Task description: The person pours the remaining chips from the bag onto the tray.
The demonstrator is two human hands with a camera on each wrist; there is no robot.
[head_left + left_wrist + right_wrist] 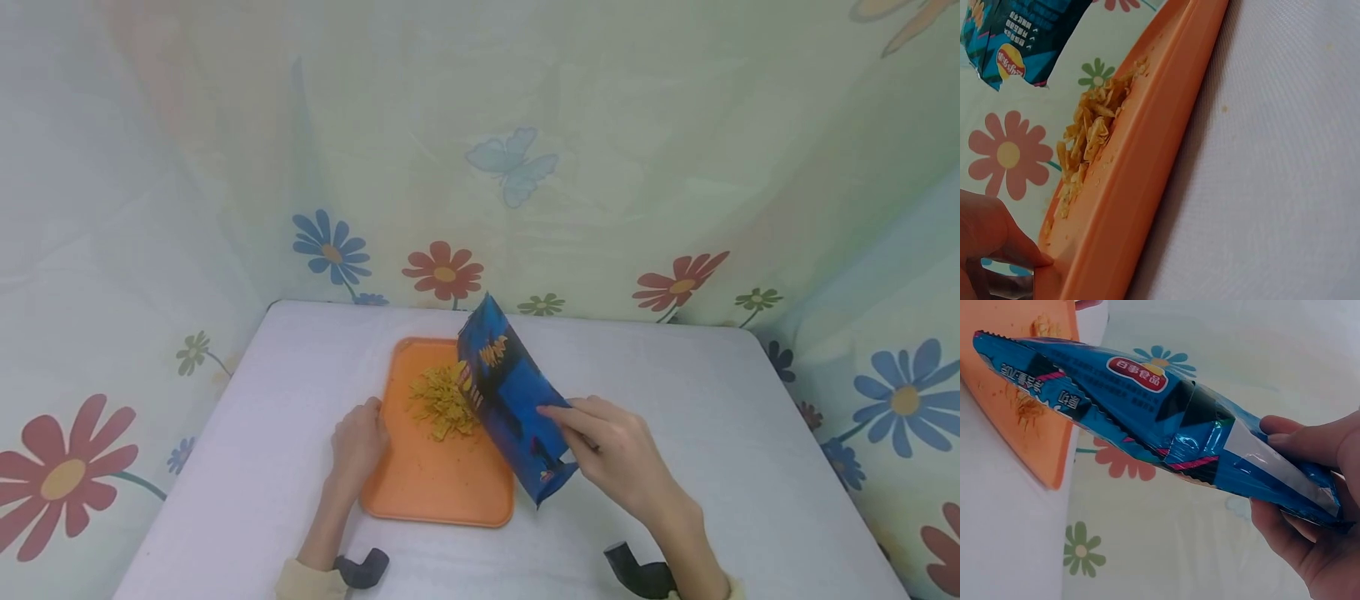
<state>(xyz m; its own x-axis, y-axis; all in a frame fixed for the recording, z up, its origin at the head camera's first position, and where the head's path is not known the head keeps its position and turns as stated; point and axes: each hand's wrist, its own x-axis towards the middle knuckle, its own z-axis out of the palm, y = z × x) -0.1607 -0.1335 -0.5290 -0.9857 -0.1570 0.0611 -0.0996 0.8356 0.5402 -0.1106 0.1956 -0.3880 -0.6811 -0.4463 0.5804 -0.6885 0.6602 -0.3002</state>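
judging from my end, i expect the blue bag (pixel 517 408) to be light, floppy and a little slippery, its thin foil easily crumpled; i'd take hold at the end away from the chips (pixel 442 404), which look brittle. it slants over the right side of the orange tray (pixel 438 492). my right hand (pixel 618 450) pinches that end between thumb and fingers, forearm angled inward; my left hand (pixel 360 442) grips the tray's left rim.
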